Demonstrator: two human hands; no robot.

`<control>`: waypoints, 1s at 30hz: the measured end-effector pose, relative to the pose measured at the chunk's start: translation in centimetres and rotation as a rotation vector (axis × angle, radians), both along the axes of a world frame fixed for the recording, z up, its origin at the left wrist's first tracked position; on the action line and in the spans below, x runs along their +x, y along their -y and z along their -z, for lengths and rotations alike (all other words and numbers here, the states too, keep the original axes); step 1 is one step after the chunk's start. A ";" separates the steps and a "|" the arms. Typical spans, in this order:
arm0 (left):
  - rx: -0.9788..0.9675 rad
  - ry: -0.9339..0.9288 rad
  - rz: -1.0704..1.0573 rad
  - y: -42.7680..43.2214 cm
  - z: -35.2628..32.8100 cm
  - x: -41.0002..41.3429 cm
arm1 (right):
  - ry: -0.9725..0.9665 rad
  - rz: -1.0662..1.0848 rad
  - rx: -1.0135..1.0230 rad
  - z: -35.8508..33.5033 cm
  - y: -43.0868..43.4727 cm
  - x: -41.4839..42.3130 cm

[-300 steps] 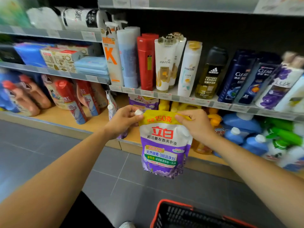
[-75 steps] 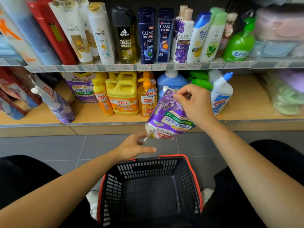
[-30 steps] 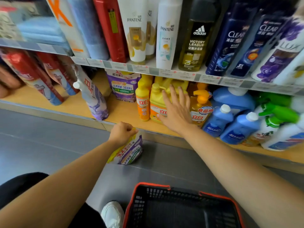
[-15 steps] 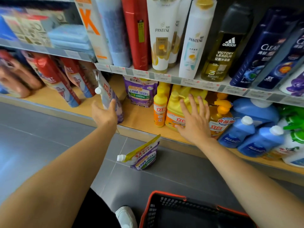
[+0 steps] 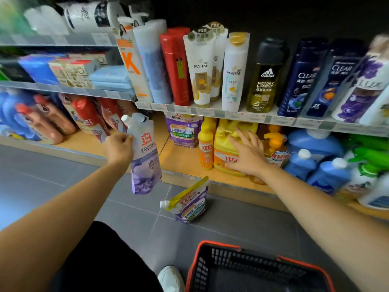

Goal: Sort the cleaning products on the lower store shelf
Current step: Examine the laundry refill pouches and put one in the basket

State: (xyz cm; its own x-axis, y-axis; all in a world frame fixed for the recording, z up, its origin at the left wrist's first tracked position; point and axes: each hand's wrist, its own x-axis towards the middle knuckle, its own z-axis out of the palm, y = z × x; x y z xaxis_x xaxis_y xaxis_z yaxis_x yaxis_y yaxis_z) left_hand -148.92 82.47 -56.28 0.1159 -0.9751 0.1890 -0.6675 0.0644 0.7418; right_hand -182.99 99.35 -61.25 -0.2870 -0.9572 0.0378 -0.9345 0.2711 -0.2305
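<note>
The wooden lower shelf (image 5: pixel 181 161) ran across the view, crowded with bottles. Below it, a black shopping basket (image 5: pixel 195 262) with a red rim stood on the grey floor. On the shelf stood a yellow detergent jug (image 5: pixel 223 152), and the right hand (image 5: pixel 246 152) lay flat on its front with fingers spread. The white-and-purple refill pouch (image 5: pixel 145 165) hung before the shelf edge, its upper side gripped by the left hand (image 5: pixel 117 147). A second purple pouch (image 5: pixel 189 204) leaned on the floor against the shelf base.
</note>
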 end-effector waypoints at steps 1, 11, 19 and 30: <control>-0.012 -0.005 0.038 -0.9 -0.6 0.5 | 0.042 -0.006 0.013 -0.7 -0.3 0.0; -0.137 -0.154 0.431 -12.3 -6.9 1.8 | 0.787 -0.038 -0.251 -7.4 -7.7 6.1; -0.084 -0.323 0.840 -20.8 -8.9 -4.6 | 0.661 -0.101 -0.507 -13.7 -17.5 6.0; 0.253 -0.432 1.074 -29.8 -1.4 -11.7 | 0.743 0.047 -0.321 -9.6 -27.5 3.1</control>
State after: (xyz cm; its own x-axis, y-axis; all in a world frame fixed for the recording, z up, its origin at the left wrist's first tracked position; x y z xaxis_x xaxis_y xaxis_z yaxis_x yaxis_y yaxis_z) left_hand -160.66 112.22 -54.89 -0.7783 -0.6158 0.1229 -0.0518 0.2579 0.9648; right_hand -179.91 126.89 -51.65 -0.3847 -0.9185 0.0921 -0.4958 0.1214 -0.8599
